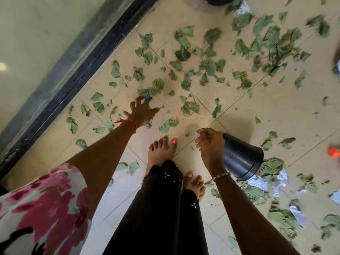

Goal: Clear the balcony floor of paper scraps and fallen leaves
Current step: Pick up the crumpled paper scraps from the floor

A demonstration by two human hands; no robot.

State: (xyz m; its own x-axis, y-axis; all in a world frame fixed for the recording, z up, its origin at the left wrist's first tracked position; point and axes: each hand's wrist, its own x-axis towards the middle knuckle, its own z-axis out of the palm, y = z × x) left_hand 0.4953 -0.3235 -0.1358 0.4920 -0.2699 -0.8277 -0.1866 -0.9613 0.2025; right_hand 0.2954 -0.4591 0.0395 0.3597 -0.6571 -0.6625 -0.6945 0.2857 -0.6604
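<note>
Green fallen leaves [184, 54] lie scattered over the beige tiled floor [276, 111], thickest at the upper right. Crumpled white paper scraps [266, 183] sit among leaves at the lower right. My left hand [141, 111] reaches forward and down with its fingers spread just above leaves near the dark sill and holds nothing. My right hand [209, 146] is curled around the narrow end of a black plastic pot [242, 157]. The pot is tipped on its side, its wide mouth toward the leaves and paper at the right.
A dark door sill [73, 83] and a glass pane [27, 43] run along the left. My bare feet [161, 151] stand on the tiles between my hands. An orange object [333, 152] lies at the right edge, and a dark container [219, 0] shows at the top.
</note>
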